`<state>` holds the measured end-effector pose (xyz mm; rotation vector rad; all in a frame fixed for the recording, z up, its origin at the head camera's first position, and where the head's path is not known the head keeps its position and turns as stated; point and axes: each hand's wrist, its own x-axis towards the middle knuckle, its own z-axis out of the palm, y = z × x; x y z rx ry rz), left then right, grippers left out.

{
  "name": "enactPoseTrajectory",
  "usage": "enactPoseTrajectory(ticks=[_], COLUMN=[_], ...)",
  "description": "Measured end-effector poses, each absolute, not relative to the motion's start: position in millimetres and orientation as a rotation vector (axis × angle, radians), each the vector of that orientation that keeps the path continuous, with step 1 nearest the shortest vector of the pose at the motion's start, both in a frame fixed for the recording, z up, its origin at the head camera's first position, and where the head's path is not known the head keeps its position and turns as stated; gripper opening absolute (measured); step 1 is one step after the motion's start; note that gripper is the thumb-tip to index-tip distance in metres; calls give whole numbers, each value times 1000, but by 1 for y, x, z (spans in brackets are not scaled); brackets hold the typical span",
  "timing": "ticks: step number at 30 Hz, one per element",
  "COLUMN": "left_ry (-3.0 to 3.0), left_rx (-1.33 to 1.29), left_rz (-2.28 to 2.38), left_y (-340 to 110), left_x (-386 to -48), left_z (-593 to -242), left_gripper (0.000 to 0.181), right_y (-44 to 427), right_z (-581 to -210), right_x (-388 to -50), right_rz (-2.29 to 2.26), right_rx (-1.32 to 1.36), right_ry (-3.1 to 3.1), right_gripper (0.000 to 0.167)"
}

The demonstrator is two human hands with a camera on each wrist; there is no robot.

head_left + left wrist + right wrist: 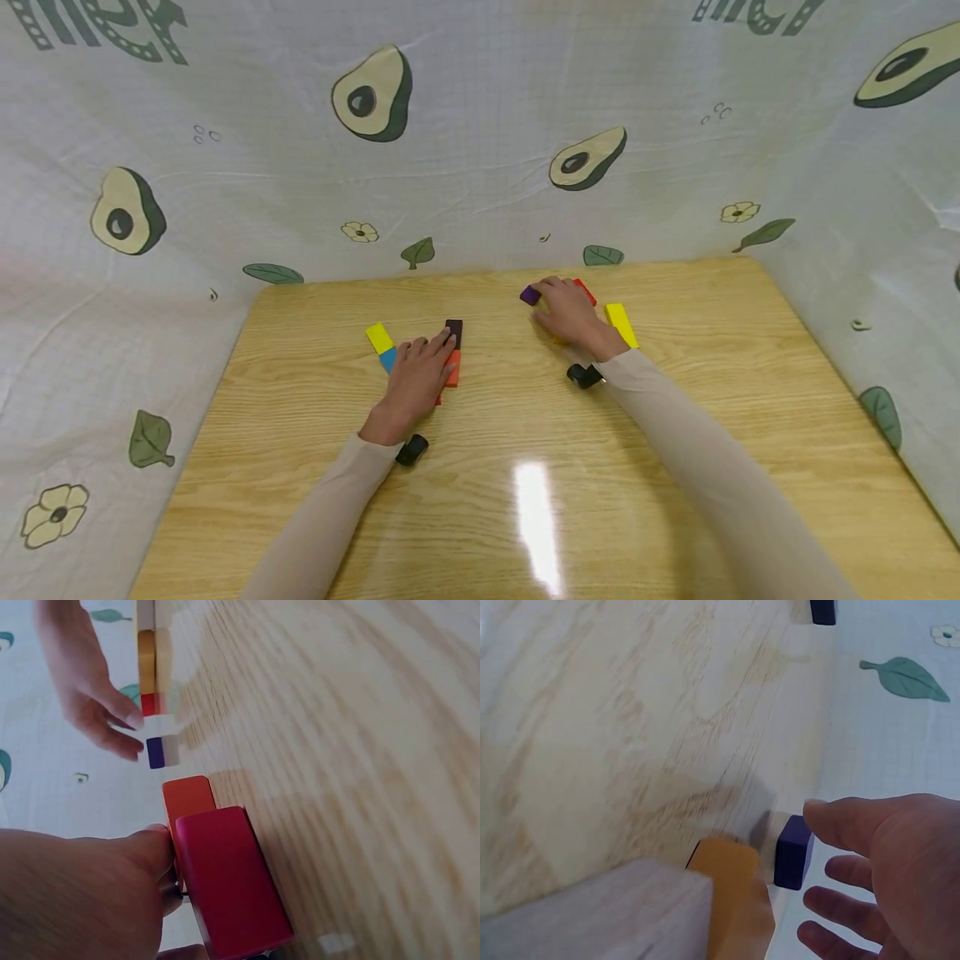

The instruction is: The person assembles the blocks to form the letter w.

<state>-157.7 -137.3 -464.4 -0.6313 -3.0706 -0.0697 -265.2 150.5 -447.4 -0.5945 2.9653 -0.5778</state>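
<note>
My left hand (pixel 416 379) lies over a group of blocks, its fingertips at a black block (pixel 453 332) and an orange-red block (pixel 453 371). A yellow block (pixel 380 337) and a blue block (pixel 387 359) show on its left. In the left wrist view a crimson block (pixel 234 881) stands before an orange one (pixel 189 796), beside the hand (pixel 82 892). My right hand (pixel 567 314) has parted, slightly bent fingers beside a purple block (pixel 529 295). The right wrist view shows its thumb at the edge of the purple block (pixel 793 853); whether they touch, I cannot tell.
Near the right hand are a red block (pixel 585 292) and a yellow block (pixel 621 323). An orange block (pixel 726 881) and a pale wooden block (pixel 607 915) show in the right wrist view. Avocado-printed cloth (pixel 480 167) borders the wooden table (pixel 480 517) at the back and sides.
</note>
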Motion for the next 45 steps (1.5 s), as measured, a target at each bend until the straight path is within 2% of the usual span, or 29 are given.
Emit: enactPoseTrajectory(ticks=[22, 37, 45], left_ry=[-3085, -3051, -3060], left_rx=[-607, -591, -602], left_rz=[-95, -8, -3], left_y=[-136, -134, -134], left_x=[-157, -156, -157], left_z=[-466, -465, -465], left_gripper=[51, 50, 51], right_y=[114, 70, 56], right_z=[-454, -452, -454], right_x=[-281, -266, -265], right_rz=[-610, -585, -601], right_rx=[-465, -765, -791], right_ry=[3066, 3035, 3013], right_gripper=[28, 33, 33])
